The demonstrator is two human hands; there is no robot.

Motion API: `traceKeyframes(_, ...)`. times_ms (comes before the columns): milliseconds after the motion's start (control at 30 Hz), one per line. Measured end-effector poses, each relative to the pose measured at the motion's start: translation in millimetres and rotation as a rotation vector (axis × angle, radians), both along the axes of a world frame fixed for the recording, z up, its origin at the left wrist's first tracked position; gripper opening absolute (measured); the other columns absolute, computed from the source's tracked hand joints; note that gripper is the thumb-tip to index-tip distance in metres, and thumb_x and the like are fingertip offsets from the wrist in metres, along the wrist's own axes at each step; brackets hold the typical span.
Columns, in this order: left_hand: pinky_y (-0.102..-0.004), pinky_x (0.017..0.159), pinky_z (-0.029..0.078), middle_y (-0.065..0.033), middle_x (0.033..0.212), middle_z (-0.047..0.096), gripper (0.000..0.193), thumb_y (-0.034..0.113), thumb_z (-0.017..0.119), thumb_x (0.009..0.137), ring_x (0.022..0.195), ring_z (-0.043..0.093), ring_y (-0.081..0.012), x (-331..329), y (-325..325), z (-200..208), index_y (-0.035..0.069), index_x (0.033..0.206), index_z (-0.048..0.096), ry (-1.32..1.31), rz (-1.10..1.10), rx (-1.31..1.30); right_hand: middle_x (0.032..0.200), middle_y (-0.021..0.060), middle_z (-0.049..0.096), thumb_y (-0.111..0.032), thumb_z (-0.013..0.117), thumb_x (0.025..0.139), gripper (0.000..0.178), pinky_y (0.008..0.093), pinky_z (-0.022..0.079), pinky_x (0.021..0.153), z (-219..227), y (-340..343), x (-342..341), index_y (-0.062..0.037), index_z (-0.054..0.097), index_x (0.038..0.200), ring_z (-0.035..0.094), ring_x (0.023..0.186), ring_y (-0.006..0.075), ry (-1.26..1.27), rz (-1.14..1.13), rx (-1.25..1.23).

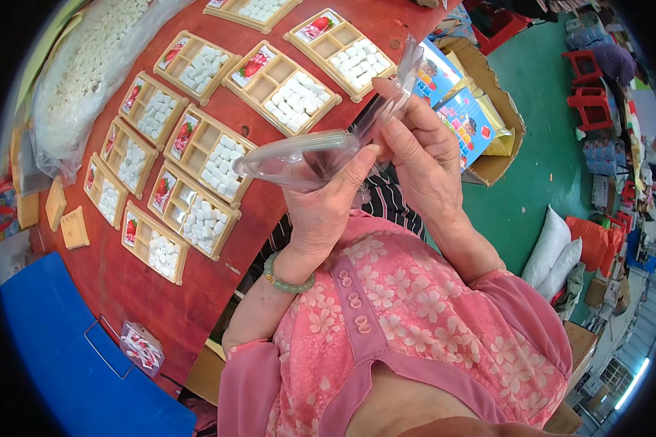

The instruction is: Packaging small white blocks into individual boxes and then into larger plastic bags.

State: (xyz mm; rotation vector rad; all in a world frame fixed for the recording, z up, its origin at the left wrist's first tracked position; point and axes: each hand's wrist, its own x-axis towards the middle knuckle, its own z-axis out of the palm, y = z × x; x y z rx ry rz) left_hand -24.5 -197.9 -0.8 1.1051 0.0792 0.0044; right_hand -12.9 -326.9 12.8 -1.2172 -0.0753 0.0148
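Observation:
My left hand [324, 207], with a green bead bracelet at its wrist, grips a clear, thin-walled plastic shell [288, 162] with a rounded rim. My right hand [426, 156] pinches another clear plastic piece [386, 105] that rises up and to the right. Both hands meet in front of my chest, and I cannot make out whether the two pieces are joined. Just beyond them lie tan compartment trays, such as one tray [266, 73], each with a strawberry picture card [255, 63] and a large compartment of white pellets [297, 102].
The trays stand on a red table [197, 320]. A big clear bag of white pellets [87, 80] lies at the far left, with a blue panel [73, 349] nearer. On the right, an open carton [499, 95] holds blue printed packages [463, 127]. Red stools [590, 105] stand on the green floor.

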Motion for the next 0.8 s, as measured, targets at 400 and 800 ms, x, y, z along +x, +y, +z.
traceKeyframes(400,-0.0277,0.084,0.045,-0.0079,0.119,0.051,0.075,0.011,0.076,0.072,0.099,0.052,-0.0141,-10,44,4,0.004,0.136,0.036,0.021,-0.101,-0.139,0.081,-0.0022,0.056,-0.010,0.061,0.088,0.036,0.0190,0.037,0.059,6,-33,79,0.0006,0.055,0.122,0.049,0.069,0.0041,-0.089,-0.133,-0.454)
traceKeyframes(800,-0.0285,0.086,0.044,-0.0110,0.120,0.051,0.092,0.033,0.076,0.067,0.100,0.054,-0.0164,-17,60,4,-0.002,0.140,0.031,0.050,-0.228,0.047,0.086,-0.0023,0.060,-0.015,0.065,0.087,0.032,0.0196,0.043,0.066,-15,-37,117,0.0003,0.060,0.114,0.053,0.074,0.0037,-0.095,-0.078,-0.822)
